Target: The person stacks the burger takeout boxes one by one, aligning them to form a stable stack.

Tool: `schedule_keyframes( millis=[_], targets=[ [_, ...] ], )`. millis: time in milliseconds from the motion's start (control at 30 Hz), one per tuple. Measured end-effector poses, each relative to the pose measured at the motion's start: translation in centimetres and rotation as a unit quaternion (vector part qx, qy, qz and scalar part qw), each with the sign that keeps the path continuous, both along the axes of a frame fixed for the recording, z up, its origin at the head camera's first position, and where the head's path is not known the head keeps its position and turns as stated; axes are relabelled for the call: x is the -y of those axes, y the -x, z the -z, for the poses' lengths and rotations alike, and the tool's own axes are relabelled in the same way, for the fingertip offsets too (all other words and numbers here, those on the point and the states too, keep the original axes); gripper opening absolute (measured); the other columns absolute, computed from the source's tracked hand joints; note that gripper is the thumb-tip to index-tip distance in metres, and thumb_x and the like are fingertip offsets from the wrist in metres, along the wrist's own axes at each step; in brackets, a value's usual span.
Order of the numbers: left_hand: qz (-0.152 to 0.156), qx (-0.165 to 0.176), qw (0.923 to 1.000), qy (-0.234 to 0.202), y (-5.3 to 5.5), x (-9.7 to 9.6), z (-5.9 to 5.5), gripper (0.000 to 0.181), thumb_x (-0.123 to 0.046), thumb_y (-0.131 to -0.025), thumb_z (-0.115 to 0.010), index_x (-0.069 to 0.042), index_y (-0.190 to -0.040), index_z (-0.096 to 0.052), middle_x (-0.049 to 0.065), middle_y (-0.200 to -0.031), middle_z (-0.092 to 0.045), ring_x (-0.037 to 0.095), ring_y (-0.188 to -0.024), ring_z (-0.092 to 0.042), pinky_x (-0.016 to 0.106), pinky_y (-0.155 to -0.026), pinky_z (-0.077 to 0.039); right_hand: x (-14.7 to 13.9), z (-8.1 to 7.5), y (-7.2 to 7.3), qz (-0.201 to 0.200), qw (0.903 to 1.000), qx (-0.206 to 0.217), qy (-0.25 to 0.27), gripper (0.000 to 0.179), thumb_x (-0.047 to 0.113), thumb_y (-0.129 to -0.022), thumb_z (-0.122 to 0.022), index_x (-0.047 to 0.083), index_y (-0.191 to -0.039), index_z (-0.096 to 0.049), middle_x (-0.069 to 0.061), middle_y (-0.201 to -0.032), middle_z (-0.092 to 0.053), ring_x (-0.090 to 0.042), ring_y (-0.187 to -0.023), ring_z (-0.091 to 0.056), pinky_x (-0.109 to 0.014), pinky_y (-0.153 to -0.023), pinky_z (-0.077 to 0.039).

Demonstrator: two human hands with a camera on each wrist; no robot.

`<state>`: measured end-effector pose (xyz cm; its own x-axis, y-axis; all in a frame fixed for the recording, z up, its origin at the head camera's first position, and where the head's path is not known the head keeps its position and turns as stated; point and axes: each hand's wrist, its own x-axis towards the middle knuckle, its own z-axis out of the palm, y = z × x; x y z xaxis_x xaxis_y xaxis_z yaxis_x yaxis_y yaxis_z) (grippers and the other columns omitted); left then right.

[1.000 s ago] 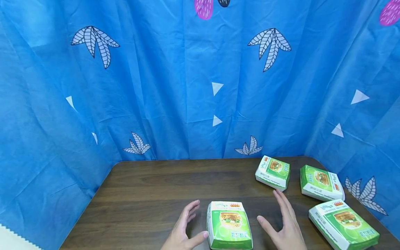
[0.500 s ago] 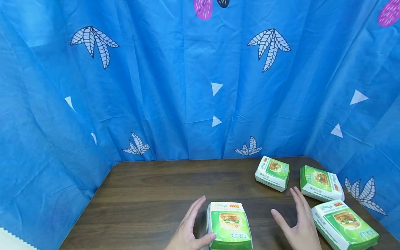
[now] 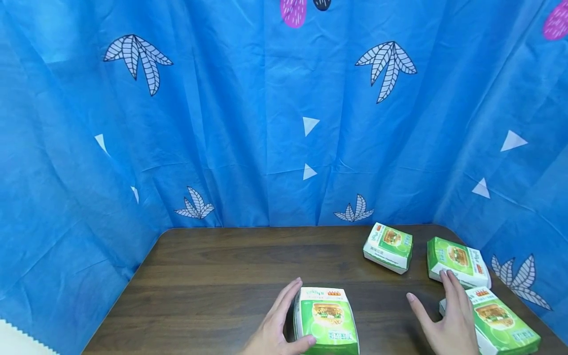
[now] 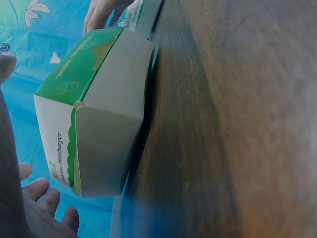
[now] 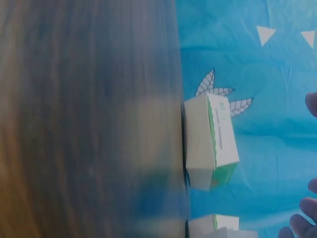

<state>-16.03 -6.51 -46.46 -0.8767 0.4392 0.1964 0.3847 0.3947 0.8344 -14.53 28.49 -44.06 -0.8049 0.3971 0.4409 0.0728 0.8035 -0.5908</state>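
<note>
A green-and-white hamburger box [image 3: 327,315] rests on the table near its front. My left hand [image 3: 281,328] is beside it, fingers spread along its left side and thumb overlapping its front left corner. In the left wrist view that box [image 4: 116,74] shows its white side, with fingers [image 4: 49,203] just beyond. My right hand [image 3: 450,323] holds nothing, thumb and fingers apart. It overlaps the left edge of a nearer right-hand burger box [image 3: 497,315], and its fingertips reach the front of another box [image 3: 457,256]. Fingertips [image 5: 309,206] show at the right wrist view's edge.
Farther back stands one more burger box [image 3: 388,246]. The dark wooden table [image 3: 222,276] is bounded by a blue patterned curtain [image 3: 266,148] at the back and sides. A white zigzag-edged piece [image 3: 19,340] lies at the lower left corner.
My right hand has moved right, from the gap beside the central box to the boxes on the right. My left hand has shifted slightly right, closer to the central box. The boxes stay put.
</note>
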Motion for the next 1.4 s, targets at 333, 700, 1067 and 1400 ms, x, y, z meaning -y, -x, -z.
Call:
schedule_keyframes(
  millis=[333,700,1067,1400],
  targets=[
    [0.007,0.02,0.9998,0.007,-0.1,-0.2,0.0,0.094,-0.054,-0.079,-0.071,-0.043,-0.151,-0.011,-0.016,-0.159,-0.015,0.014,-0.139,-0.03,0.051,-0.106,-0.036,-2.5,-0.1,-0.3,0.07,0.9965,0.047,-0.003,0.1,0.05,-0.083,-0.068,-0.003,-0.151,-0.017,-0.029,-0.155,-0.012,-0.048,-0.141,-0.011,-0.06,-0.115,-0.004],
    [0.017,-0.03,0.9993,0.013,-0.1,0.0,0.6,0.097,-0.054,-0.079,-0.072,-0.039,-0.153,-0.011,-0.016,-0.158,-0.016,0.012,-0.137,-0.032,0.043,-0.105,-0.04,-3.8,-0.1,-0.7,0.098,0.9948,-0.019,-0.023,0.099,0.045,-0.074,-0.077,-0.006,-0.145,-0.031,-0.03,-0.15,-0.026,-0.044,-0.143,-0.015,-0.053,-0.118,-0.006],
    [0.019,-0.035,0.9991,0.016,-0.1,0.0,0.8,0.097,-0.055,-0.078,-0.072,-0.039,-0.153,-0.011,-0.016,-0.159,-0.014,0.014,-0.138,-0.031,0.045,-0.103,-0.041,-5.4,0.2,-1.2,0.175,0.9828,0.055,-0.017,0.11,0.06,-0.075,-0.07,-0.012,-0.144,-0.023,-0.035,-0.146,-0.023,-0.048,-0.139,-0.015,-0.053,-0.118,-0.002],
    [0.014,-0.033,0.9991,0.021,-0.1,0.0,0.8,0.096,-0.056,-0.079,-0.071,-0.039,-0.152,-0.011,-0.017,-0.158,-0.014,0.013,-0.138,-0.032,0.047,-0.104,-0.04,-6.4,0.6,-0.7,0.191,0.9676,0.162,-0.029,0.108,0.067,-0.08,-0.058,-0.019,-0.136,-0.027,-0.039,-0.134,-0.03,-0.049,-0.129,-0.023,-0.054,-0.117,-0.01]
  ],
)
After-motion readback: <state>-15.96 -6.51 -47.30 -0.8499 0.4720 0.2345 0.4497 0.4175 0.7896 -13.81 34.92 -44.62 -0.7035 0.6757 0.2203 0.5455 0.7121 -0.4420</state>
